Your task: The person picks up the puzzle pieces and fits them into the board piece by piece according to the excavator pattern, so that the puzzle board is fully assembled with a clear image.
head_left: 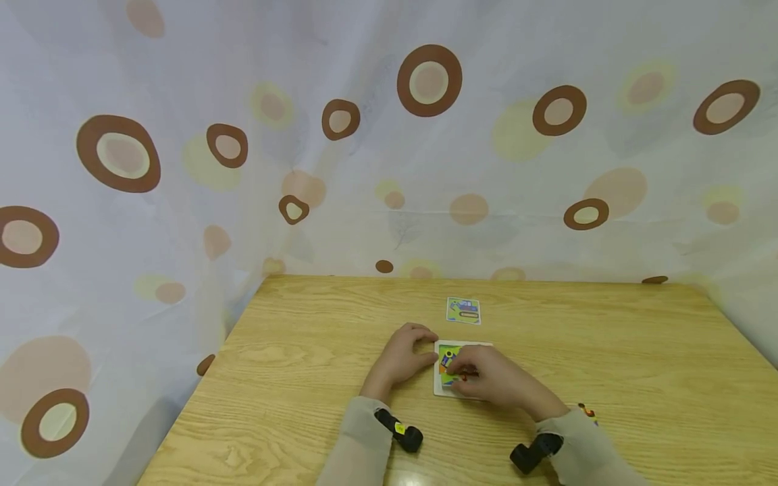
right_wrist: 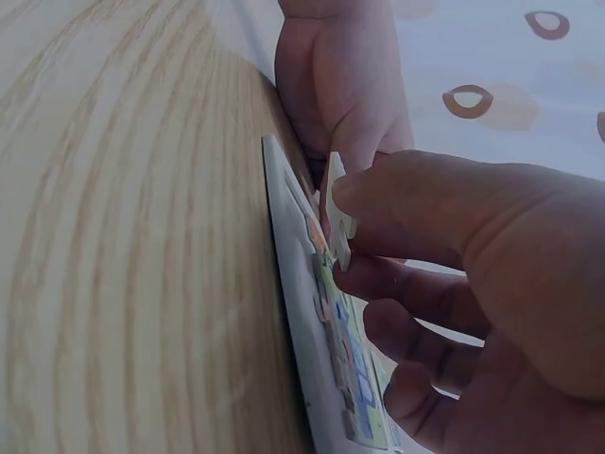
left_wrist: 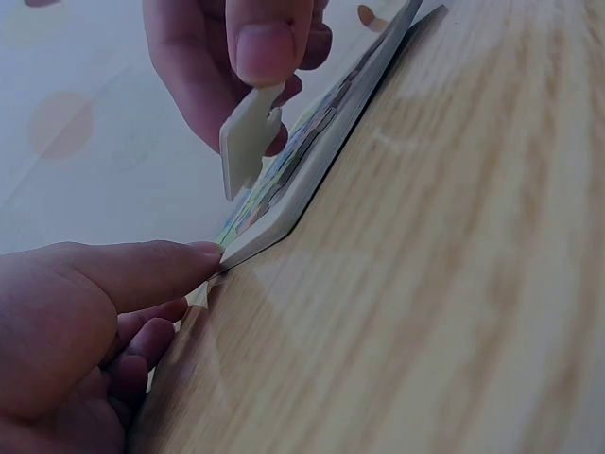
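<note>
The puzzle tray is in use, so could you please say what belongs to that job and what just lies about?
Likely the job:
puzzle tray, touched by left hand
puzzle piece, in right hand

Lying about:
picture card, perhaps a reference
small colourful item, partly hidden

A wood-grained table [head_left: 286, 378] is bordered by pale sheeting [head_left: 486, 162].
Beyond the left hand [head_left: 402, 356] and the right hand [head_left: 495, 378], brown rings [head_left: 429, 53] and peach spots [head_left: 469, 209] are printed on it; nearer than both, light [head_left: 408, 478] is reflected off the wood.
</note>
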The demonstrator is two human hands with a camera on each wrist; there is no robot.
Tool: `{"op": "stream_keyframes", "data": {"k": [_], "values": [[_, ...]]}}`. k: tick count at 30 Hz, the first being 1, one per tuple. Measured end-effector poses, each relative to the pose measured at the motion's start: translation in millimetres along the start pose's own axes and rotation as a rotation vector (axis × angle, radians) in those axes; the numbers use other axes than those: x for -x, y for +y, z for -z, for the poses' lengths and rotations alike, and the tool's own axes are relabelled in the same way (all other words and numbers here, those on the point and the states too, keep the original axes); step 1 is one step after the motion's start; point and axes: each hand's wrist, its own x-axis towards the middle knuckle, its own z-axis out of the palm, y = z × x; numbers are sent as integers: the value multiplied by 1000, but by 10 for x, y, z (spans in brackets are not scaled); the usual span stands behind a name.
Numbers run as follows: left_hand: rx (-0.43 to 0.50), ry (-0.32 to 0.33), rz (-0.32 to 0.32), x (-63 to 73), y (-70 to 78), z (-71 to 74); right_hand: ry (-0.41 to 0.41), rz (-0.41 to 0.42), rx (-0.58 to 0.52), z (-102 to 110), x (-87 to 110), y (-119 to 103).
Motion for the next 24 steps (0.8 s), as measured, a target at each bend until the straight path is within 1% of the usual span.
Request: {"op": "stream_keyframes", "data": {"k": [3,11,24], "values": [[-5,-2,-2,-2,-3,-2,3,3,21,-16,-13,12],[-2,-4,1,-5,1,1,0,-8,16,-34,-26,14],[1,-3,2,-1,6,8,29,23,81,-91,-39,48]]}}
